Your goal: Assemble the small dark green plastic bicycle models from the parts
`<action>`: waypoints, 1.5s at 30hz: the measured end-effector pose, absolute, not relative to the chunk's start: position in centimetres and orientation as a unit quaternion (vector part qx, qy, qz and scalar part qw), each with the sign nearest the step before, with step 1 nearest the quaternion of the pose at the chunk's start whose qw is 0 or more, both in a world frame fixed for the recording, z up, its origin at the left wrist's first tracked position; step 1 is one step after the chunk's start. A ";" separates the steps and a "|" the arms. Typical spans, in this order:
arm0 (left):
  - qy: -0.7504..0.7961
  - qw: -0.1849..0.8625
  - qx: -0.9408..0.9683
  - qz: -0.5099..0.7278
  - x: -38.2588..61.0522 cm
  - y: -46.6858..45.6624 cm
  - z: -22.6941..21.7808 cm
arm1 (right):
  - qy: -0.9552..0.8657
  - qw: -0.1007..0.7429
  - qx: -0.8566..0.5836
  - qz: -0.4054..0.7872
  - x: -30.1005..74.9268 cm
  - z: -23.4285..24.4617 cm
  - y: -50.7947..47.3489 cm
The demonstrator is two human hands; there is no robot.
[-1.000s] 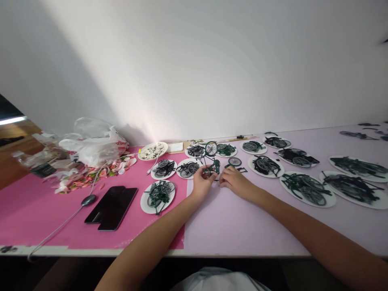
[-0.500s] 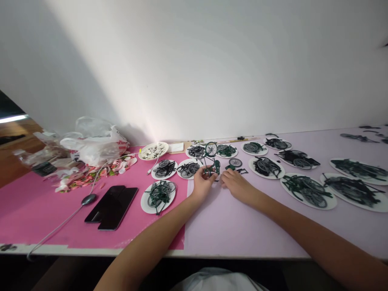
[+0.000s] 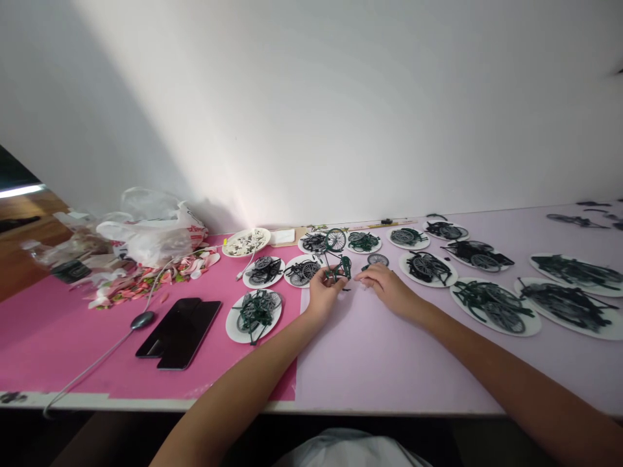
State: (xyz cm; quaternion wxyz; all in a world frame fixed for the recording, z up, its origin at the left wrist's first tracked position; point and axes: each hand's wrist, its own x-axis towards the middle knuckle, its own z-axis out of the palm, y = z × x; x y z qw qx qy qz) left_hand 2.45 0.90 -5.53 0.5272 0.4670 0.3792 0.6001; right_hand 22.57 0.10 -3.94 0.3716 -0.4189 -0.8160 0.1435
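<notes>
My left hand (image 3: 325,290) is closed on a small green model bicycle (image 3: 335,263), with one spoked wheel raised at the top. The model stands tilted above the lilac part of the table. Just to its right is my right hand (image 3: 387,287), its fingers drawn together and pointing at the model; whatever lies between the fingertips is too small to make out. Behind that hand lies a loose grey wheel (image 3: 378,259), partly covered by the fingers. A tiny dark piece rests below the model, near my left fingertips.
White plates of bicycle parts stand around, such as one near left (image 3: 233,327) and one at right (image 3: 533,324). On the pink side are two dark phones (image 3: 187,337), a cable with a mouse-like grey piece (image 3: 143,320), artificial petals (image 3: 150,285) and a plastic bag (image 3: 156,237).
My right hand has shifted slightly right and up, now covering parts beside the loose wheel. The model bicycle in my left hand has tipped a little to the left.
</notes>
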 end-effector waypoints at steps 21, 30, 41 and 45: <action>0.377 0.531 0.483 0.586 2.4 0.9 -5.8 | -0.729 0.475 -0.435 0.231 21.6 -4.0 -0.5; 0.376 0.528 0.491 0.582 2.6 0.8 -5.9 | -0.732 0.463 -0.446 0.223 21.7 -4.3 -0.1; 0.386 0.516 0.502 0.577 2.6 0.6 -5.6 | -0.743 0.484 -0.428 0.176 21.4 -4.1 -0.5; 0.392 0.507 0.502 0.581 2.6 0.7 -5.7 | -0.754 0.474 -0.421 0.171 21.4 -3.9 -0.8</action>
